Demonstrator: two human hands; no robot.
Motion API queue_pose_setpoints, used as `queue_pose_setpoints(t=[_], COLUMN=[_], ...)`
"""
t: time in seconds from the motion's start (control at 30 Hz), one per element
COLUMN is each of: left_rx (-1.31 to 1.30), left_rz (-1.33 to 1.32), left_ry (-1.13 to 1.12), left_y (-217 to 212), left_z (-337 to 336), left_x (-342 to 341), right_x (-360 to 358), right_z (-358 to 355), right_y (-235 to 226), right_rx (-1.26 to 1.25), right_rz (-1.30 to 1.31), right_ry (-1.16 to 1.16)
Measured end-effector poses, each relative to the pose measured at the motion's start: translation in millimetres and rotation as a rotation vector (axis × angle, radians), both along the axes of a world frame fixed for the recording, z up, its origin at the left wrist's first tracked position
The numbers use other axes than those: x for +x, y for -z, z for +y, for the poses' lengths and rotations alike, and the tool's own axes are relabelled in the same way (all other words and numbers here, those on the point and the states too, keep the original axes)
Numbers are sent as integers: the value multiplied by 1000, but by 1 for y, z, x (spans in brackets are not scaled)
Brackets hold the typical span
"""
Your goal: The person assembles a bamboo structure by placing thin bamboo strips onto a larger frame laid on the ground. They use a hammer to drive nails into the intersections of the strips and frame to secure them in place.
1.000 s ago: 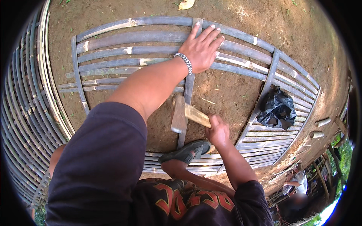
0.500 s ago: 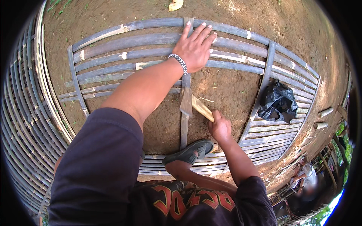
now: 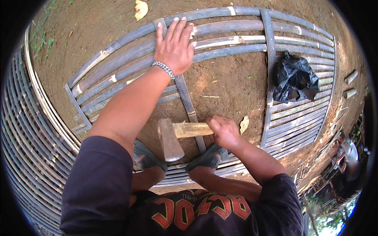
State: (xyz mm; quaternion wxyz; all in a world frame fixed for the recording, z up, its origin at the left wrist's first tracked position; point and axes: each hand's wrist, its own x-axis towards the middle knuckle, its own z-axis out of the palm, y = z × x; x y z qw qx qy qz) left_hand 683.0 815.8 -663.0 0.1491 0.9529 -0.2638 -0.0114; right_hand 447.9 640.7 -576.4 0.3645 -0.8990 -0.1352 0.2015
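Observation:
My right hand (image 3: 225,131) is wrapped round the wooden handle of an axe (image 3: 193,129), whose worn metal head hangs above the ground near my left foot, blade edge toward me. My left hand (image 3: 174,49), with a chain bracelet at the wrist, lies flat with fingers stretched over the far slats and the top of a crosspiece (image 3: 185,98). That crosspiece runs from under the hand toward my feet, behind the axe handle. The grey bamboo slats (image 3: 232,26) form a frame lying on the soil, with a wide gap in its middle.
A crumpled black plastic bag (image 3: 296,78) sits on the frame's right part. Another bamboo slat panel (image 3: 33,137) fills the left side. My sandalled feet stand by the near slats. Two short bamboo pieces (image 3: 350,84) lie at the right; a person (image 3: 348,151) is farther off.
The axe has come nearer to me and left, its head turning from the crosspiece into open view. My view has shifted; the left hand stays on the far slats.

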Motion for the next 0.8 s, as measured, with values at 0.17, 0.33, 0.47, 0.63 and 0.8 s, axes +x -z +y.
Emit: queue_pose_setpoints(t=[0.17,0.33,0.47,0.63,0.8], left_rx=[-11,-29,-47,-68,-84], left_rz=[-20,-21,-38,-57,-73], left_ry=[23,29,44,47,64], left_y=[0,2,5,5,5], left_z=[-5,-2,-3,-2,2], left_x=[1,0,-1,1,3], right_x=[0,-18,-15,28,39], right_z=[-3,10,44,97,123], right_y=[19,14,11,37,46], right_rx=[-222,85,173,376,359], right_rz=[240,96,414,499,328], right_ry=[137,141,608,1303,1400])
